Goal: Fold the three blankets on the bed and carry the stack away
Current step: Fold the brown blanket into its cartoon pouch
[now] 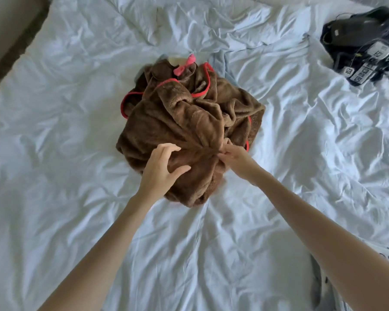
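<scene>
Under brown blanket (184,122), other blankets seemingly hidden

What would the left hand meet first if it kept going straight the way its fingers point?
Most likely the brown blanket: the left hand hovers open at its near edge, fingers aimed up and right over it. Depth is unclear.

One brown blanket (189,122), two hands (160,167).

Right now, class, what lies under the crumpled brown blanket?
Under the brown blanket, a pale blue cloth pokes out at the far edge, with the white bed sheet around. The rest is covered.
</scene>
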### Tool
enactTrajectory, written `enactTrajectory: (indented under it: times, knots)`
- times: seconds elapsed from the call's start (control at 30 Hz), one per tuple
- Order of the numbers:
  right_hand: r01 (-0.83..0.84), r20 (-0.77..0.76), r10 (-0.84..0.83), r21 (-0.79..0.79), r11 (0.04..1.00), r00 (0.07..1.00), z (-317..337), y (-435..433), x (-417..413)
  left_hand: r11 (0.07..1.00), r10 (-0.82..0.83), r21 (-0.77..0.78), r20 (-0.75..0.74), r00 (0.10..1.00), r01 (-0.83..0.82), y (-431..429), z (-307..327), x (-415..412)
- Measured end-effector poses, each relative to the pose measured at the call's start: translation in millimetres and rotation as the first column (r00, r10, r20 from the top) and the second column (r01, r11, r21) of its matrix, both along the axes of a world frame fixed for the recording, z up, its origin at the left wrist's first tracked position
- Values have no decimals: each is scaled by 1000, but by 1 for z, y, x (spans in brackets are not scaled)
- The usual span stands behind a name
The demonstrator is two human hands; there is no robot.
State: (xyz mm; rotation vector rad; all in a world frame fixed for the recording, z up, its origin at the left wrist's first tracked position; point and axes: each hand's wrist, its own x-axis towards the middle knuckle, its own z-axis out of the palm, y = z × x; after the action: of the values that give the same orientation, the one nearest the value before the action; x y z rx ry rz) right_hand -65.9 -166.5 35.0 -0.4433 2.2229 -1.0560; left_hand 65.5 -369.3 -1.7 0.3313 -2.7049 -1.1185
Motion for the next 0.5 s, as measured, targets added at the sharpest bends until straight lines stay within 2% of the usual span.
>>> enactTrajectory:
  times: [0.07,0.1,0.17,0.23,0.33,0.4,0.5]
  knots:
    - [97,106,-84,-128,987,991,28,8,0,992,-50,117,85,995,39,7,17,-3]
    - [128,164,-97,-192,973,982,41,12,0,990,-86,120,137,987,70,14,24,-4]
    - [155,266,-72,-308,939,961,67,19,1,992,-122,42,182,976,116,30,33,-6]
    - [146,316,-19,-383,912,949,94,28,0,995,-93,-25,128,987,97,43,45,-9]
    - [210,360,-20,-497,842,933,132,44,-4,996,-86,21,31,996,85,52,75,-15]
    - [323,363,-139,-518,792,921,152,57,-10,992,-98,86,48,994,94,56,103,-22]
    - [406,225,-339,-458,791,914,174,75,-8,987,-77,140,-2,997,77,60,147,-37]
